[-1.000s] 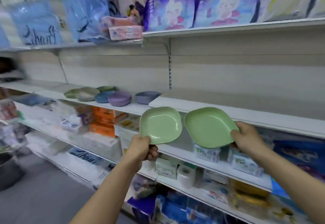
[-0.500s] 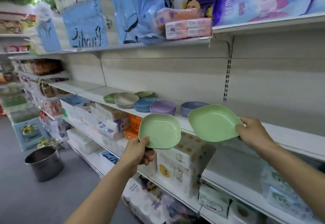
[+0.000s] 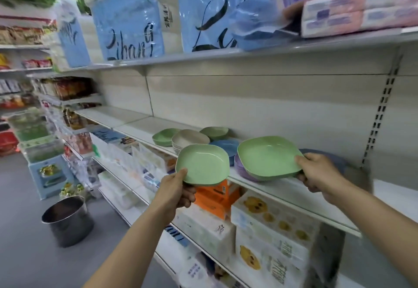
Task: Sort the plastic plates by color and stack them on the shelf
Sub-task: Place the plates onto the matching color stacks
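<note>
1. The left hand (image 3: 178, 188) grips a green plate (image 3: 203, 163) by its near corner, thumb on the rim and fingers curled beneath. The plate is held in front of the shelf (image 3: 294, 194) edge, its hollow tilted toward the camera.
2. The right hand (image 3: 316, 172) pinches a second green plate (image 3: 267, 156) at its right corner, thumb over the rim and fingers under. It lies near level, hollow up, with its wider axis along the shelf.
3. The second green plate is directly over a purple stack (image 3: 242, 171) on the shelf; contact cannot be told.
4. Both held plates are rounded squares of smooth matt plastic with shallow raised rims.
5. Further left on the shelf are a blue plate (image 3: 226, 147), a beige stack (image 3: 190, 139) and green plates (image 3: 164, 136). A grey-blue plate (image 3: 328, 155) lies behind the right hand.
6. A steel pot (image 3: 67, 220) stands on the floor.
</note>
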`<state>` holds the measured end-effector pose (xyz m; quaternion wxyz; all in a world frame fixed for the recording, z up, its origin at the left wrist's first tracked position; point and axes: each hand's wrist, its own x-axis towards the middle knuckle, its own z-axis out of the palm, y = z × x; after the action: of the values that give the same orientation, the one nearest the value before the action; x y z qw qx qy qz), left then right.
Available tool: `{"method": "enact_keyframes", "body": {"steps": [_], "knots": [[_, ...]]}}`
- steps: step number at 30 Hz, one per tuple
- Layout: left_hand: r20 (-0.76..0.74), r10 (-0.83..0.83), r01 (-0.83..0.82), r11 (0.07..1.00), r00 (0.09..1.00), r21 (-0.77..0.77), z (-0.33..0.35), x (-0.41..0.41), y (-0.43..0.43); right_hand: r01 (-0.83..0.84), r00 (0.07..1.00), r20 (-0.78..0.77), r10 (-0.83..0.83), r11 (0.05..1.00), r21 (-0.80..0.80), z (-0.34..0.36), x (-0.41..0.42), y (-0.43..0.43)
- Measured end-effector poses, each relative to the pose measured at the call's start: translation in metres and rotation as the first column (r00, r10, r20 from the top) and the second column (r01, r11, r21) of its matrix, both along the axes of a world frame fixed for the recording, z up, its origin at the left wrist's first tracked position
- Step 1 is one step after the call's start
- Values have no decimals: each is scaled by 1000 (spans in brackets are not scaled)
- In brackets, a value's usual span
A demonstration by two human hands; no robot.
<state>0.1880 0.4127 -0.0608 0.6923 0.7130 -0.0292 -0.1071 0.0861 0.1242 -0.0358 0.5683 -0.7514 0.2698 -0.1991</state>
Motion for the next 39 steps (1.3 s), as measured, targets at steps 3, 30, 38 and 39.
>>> {"method": "enact_keyframes", "body": {"steps": [3, 30, 38, 39], "knots": [[19, -34, 34, 999, 999, -4, -2, 56, 14, -5, 1000, -3, 5, 999, 39, 1, 51, 23], [69, -53, 55, 998, 996, -27, 29, 450, 189, 66, 950, -281, -138, 966, -252, 10, 455, 247], [62, -115, 116, 993, 991, -23, 25, 463, 190, 31, 885, -450, -121, 979, -202, 10, 479, 253], [64, -125, 127, 992, 990, -22, 26, 464, 189, 22, 886, -449, -113, 979, -204, 9, 478, 253]]}}
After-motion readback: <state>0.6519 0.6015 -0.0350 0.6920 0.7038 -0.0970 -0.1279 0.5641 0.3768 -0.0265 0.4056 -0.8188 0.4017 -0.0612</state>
